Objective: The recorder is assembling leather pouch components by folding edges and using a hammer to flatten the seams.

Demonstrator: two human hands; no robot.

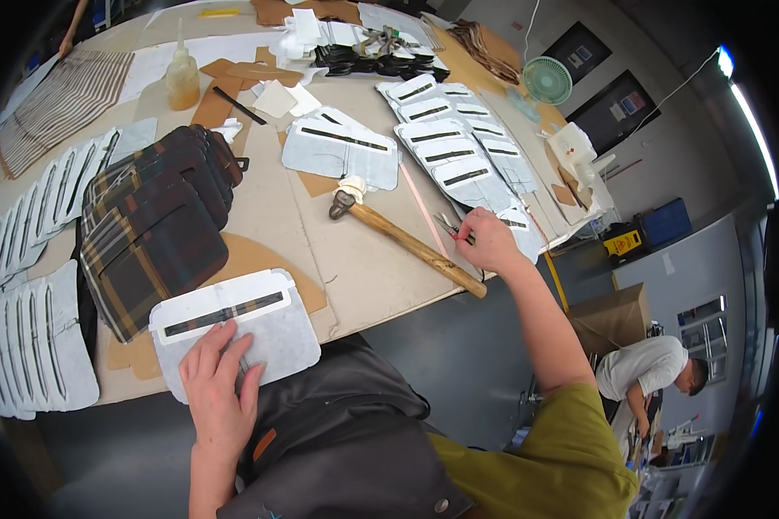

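My left hand [218, 381] lies on a pale grey-white fabric panel [273, 346] at the table's front edge, fingers and thumb apart. The panel has a long slot in a white frame, with dark plaid showing through. My right hand [486, 242] is stretched out to the right edge of the table. Its fingers close on small snips [450, 227] with a bit of red at the handle; their metal tips point away to the left. Just left of that hand lies a hammer [407, 242] with a wooden handle, its head beside a white wad [352, 185].
Stacked plaid fabric pieces [160, 233] stand at left, beside rows of slotted panels [30, 346]. More slotted panels [450, 143] lie at right and one pair [342, 151] mid-table. A glue bottle [182, 78] stands farther back. Another person [645, 372] bends at far right.
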